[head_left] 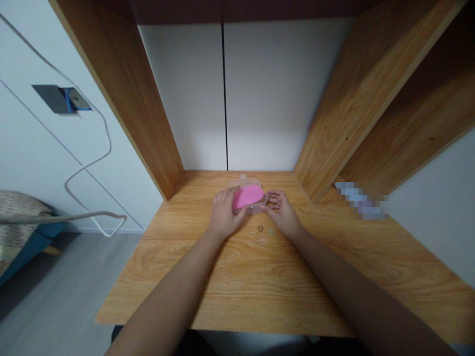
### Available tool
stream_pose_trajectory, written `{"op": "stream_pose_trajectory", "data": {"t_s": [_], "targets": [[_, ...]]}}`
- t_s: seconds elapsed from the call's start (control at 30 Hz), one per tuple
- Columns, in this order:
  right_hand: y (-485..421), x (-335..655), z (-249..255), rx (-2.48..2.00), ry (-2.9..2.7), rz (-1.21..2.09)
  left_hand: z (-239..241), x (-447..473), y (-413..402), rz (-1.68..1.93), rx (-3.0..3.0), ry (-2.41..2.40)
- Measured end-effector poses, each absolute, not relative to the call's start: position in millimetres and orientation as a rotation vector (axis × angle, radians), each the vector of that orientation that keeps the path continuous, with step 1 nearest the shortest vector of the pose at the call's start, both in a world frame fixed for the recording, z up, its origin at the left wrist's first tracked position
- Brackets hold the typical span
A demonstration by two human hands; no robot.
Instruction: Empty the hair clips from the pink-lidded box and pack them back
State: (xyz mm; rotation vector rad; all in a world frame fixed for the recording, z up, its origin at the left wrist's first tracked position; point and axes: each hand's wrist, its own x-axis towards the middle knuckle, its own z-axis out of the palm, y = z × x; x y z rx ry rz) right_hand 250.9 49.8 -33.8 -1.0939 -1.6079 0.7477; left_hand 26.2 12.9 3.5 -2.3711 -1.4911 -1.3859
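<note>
So the pink oval piece (249, 196) is over the wooden desktop (237, 291), and I'll use it as the landmark. The left hand (222, 210) has it pinched at its left end, thumb on the near edge, fingers round the far side. A clear container (257, 208) pokes out from under its right end. Just right of it, the right hand (282, 211) has half-curled, slightly spread fingers at the container; can't tell if they're actually gripping. Nearer than the pink piece there's a dark loop (260, 228), plus a pale green loop (270, 232) beside that.
</note>
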Motion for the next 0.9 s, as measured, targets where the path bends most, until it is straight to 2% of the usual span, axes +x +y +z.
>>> {"op": "stream_pose_trajectory", "data": {"t_s": [0.9], "targets": [[45.1,249.2,-27.3,-1.045,-1.717,0.742,-2.7,21.4,17.0,-1.079,-2.597,-1.423]]}}
